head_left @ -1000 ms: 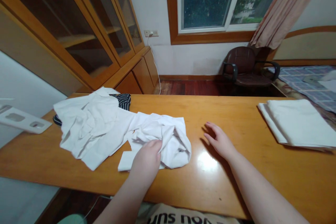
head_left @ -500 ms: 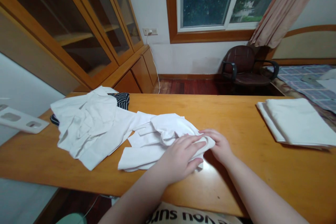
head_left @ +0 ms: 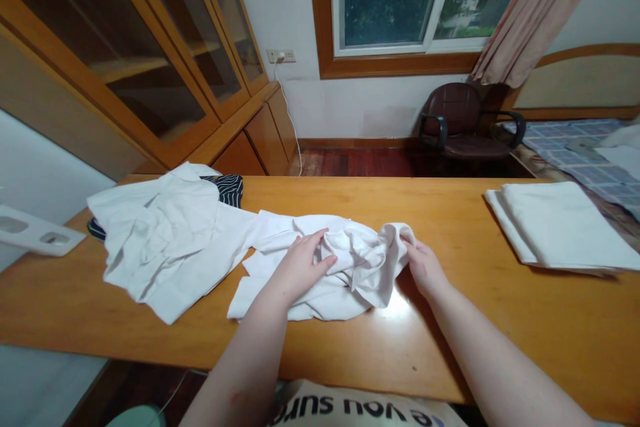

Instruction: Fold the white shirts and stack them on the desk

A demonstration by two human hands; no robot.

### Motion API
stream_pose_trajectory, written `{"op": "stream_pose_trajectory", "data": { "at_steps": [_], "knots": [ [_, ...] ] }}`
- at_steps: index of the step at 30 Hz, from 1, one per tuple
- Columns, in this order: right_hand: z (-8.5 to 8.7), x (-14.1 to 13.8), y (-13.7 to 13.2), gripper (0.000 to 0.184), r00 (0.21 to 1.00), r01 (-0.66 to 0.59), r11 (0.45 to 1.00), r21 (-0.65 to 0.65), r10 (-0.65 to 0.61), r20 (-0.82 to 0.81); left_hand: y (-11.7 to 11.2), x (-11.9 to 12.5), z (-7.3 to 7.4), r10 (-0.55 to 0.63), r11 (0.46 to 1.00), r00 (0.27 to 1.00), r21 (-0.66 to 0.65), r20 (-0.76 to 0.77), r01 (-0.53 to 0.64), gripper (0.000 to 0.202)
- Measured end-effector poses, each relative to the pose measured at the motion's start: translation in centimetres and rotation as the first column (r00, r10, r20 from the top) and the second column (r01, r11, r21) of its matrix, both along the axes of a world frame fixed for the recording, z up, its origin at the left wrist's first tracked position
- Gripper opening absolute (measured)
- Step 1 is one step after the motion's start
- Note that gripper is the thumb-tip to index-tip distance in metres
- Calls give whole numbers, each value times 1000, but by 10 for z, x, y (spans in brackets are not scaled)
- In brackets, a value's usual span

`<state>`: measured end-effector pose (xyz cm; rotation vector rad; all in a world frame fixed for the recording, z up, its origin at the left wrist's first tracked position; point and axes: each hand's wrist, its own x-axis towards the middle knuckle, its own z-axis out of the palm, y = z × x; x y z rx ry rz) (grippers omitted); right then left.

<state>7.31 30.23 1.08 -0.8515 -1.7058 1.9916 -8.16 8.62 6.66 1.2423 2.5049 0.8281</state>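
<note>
A crumpled white garment (head_left: 357, 257) lies on the wooden table (head_left: 450, 347) in front of me. At its right end my right hand (head_left: 425, 268) pinches an edge that is lifted a little. My left hand (head_left: 303, 265) rests on the middle of the cloth, thumb and forefinger apart around a loose fold. To the left, touching the garment's end, a heap of white cloth (head_left: 170, 227) is spread in wrinkles. Black fabric with white stripes (head_left: 230, 190) pokes out from under that heap.
Folded white cloth (head_left: 570, 227) lies at the table's right. A white plastic piece with slots (head_left: 43, 233) juts in from the left. Behind the table are a glass-door cabinet (head_left: 200, 100), a brown armchair (head_left: 455, 120) and a bed (head_left: 555, 140).
My left hand has moved left along the cloth. My right hand has shifted slightly right, and the garment's right end is now raised and opened out. The view has shifted slightly.
</note>
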Motion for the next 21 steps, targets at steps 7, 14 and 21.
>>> {"op": "stream_pose_trajectory", "data": {
  "at_steps": [7, 14, 21],
  "knots": [
    [8, 5, 16, 34, 987, 151, 981, 121, -156, 30, 4, 2, 1, 79, 978, 996, 190, 47, -86, 25],
    [25, 35, 17, 67, 959, 283, 737, 614, -210, -190, -3, 10, 21, 151, 930, 987, 345, -47, -126, 22],
    [58, 45, -1, 77, 820, -396, 241, 886, 527, 223, -5, 16, 32, 152, 936, 979, 337, -133, -100, 32]
  ]
}}
